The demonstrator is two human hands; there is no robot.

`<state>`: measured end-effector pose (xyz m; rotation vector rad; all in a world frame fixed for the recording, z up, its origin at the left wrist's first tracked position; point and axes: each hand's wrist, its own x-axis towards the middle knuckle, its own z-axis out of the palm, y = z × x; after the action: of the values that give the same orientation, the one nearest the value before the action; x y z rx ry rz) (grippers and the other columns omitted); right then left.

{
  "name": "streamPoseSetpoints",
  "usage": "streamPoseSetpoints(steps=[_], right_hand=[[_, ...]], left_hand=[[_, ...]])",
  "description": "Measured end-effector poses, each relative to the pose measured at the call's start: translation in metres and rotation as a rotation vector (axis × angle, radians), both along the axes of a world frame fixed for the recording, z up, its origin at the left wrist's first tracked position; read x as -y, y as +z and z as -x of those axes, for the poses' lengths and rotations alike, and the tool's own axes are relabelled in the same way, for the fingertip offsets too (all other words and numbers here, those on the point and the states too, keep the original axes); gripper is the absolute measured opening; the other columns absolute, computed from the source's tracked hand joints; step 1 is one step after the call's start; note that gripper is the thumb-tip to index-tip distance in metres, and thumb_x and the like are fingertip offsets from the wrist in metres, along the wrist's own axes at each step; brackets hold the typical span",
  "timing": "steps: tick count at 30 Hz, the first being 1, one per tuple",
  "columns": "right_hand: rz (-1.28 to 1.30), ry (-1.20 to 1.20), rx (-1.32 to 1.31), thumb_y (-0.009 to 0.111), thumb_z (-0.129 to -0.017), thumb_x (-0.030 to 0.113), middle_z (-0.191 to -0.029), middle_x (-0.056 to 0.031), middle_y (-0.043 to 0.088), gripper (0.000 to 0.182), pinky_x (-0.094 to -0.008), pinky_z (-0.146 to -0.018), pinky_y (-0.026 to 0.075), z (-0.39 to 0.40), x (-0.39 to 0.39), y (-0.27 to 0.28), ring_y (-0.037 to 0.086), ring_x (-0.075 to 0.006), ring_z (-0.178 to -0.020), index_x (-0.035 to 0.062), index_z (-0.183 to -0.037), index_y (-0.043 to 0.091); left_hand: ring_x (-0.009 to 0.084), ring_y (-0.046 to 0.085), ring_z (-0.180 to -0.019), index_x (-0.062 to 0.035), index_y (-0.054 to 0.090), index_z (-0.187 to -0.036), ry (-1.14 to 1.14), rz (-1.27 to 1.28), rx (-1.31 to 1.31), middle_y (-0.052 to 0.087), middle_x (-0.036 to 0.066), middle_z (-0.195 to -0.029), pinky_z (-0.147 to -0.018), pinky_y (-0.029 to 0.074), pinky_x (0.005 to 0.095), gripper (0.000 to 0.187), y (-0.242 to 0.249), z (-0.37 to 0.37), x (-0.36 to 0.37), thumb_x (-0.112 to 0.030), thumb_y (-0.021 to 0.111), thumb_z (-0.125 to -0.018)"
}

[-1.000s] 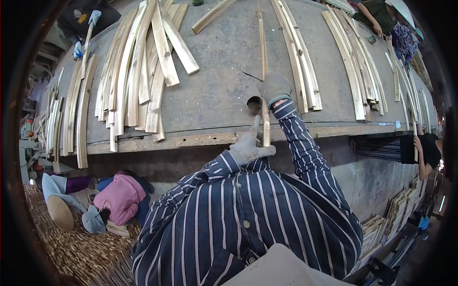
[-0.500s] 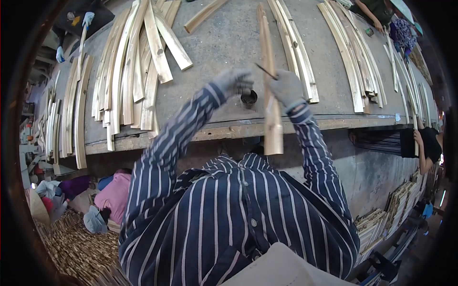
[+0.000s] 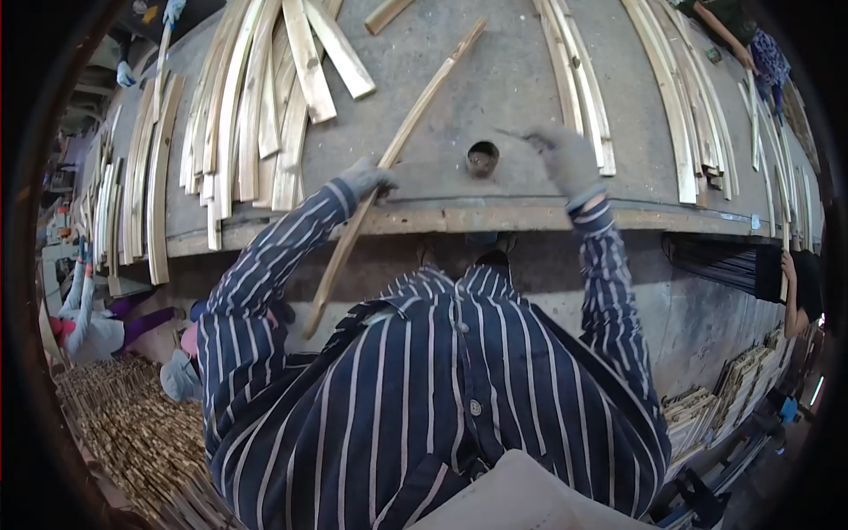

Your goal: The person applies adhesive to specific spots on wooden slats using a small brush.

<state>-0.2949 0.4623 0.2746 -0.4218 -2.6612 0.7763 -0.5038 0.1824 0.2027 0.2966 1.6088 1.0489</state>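
My left hand (image 3: 366, 180), in a pale glove, is closed around a long narrow wooden strip (image 3: 426, 102). The strip slants from the far side of the table, across its front edge, towards my body. My right hand (image 3: 571, 164), also gloved and blurred, grips a thin dark stick-like tool (image 3: 514, 135) that points left; its tip is too smeared to name its kind. Between my hands stands a small round pot (image 3: 482, 159) with dark stuff inside, just below and left of the tool.
Wooden strips lie in a loose pile (image 3: 243, 115) on the left of the table (image 3: 442, 190), with more bundles (image 3: 579, 88) on the right. Other people work at the far left and right corners. Stacked wood (image 3: 132, 433) covers the floor at lower left.
My left hand has moved left and down and now holds the strip, which has swung from upright to slanting. My right hand has left the strip and moved right with the tool.
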Motion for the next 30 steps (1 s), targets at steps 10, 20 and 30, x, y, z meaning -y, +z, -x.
streamPoseSetpoints(steps=[10, 20, 30], right_hand=[[-0.474, 0.309, 0.653, 0.054, -0.087, 0.018, -0.095, -0.0127, 0.070, 0.022, -0.0432, -0.073, 0.055, 0.048, 0.022, 0.002, 0.068, -0.0320, -0.088, 0.0084, -0.094, 0.071], [-0.197, 0.405, 0.750, 0.071, -0.076, 0.020, -0.068, -0.0117, 0.067, 0.016, -0.0366, -0.061, 0.052, 0.071, 0.003, -0.004, 0.066, -0.0261, -0.065, 0.0056, -0.081, 0.072], [0.583, 0.253, 0.629, 0.073, -0.081, 0.022, -0.054, 0.0007, 0.055, 0.021, -0.0212, -0.039, 0.038, 0.035, -0.034, 0.012, 0.047, -0.0049, -0.042, 0.0011, -0.076, 0.070]], left_hand=[[0.0102, 0.050, -0.050, -0.0069, 0.040, -0.141, 0.068, 0.111, -0.040, 0.054, 0.003, -0.072, -0.045, 0.043, 0.0236, 0.073, 0.010, -0.092, 0.094, -0.013, 0.068, -0.074], [0.0106, 0.051, -0.051, -0.0051, 0.038, -0.142, 0.100, 0.100, -0.056, 0.056, 0.004, -0.076, -0.045, 0.043, 0.0239, 0.077, 0.002, -0.098, 0.097, -0.014, 0.070, -0.072], [0.0092, 0.052, -0.053, -0.0047, 0.038, -0.141, 0.153, 0.013, 0.032, 0.055, 0.002, -0.068, -0.045, 0.043, 0.0235, 0.079, 0.015, -0.104, 0.106, -0.006, 0.068, -0.069]])
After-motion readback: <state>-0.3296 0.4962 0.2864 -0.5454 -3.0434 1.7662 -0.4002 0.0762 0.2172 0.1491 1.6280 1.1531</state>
